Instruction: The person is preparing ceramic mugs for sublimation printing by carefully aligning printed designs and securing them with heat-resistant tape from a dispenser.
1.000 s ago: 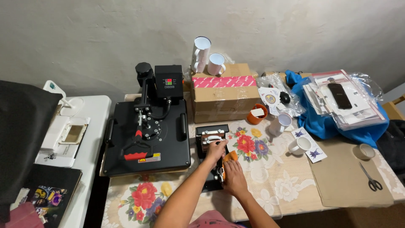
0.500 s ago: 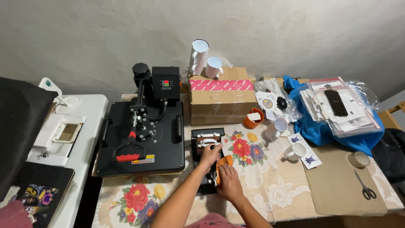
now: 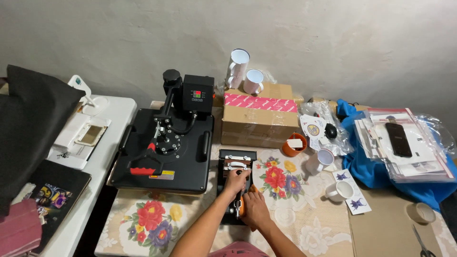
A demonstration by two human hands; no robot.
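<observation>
My two hands are down on the small black mug press (image 3: 234,183), which sits just to the right of the big black heat press (image 3: 164,150) and just in front of the taped cardboard box (image 3: 259,114). The mug press runs lengthwise away from me, its far end toward the box and its near end toward my body. My left hand (image 3: 236,180) rests on the middle of it, fingers curled over the white bars on top; I judge they are closed on a bar, though the fingertips are hidden. My right hand (image 3: 254,209) is at the near end, just right of the press, cupped around something orange (image 3: 243,203) that is mostly covered, so I cannot tell how tight that grip is. The left hand is farther along the press's length, the right nearer to me and touching its side. Two white mugs (image 3: 339,190) stand well to the right of the press on the flowered tablecloth (image 3: 147,221)
</observation>
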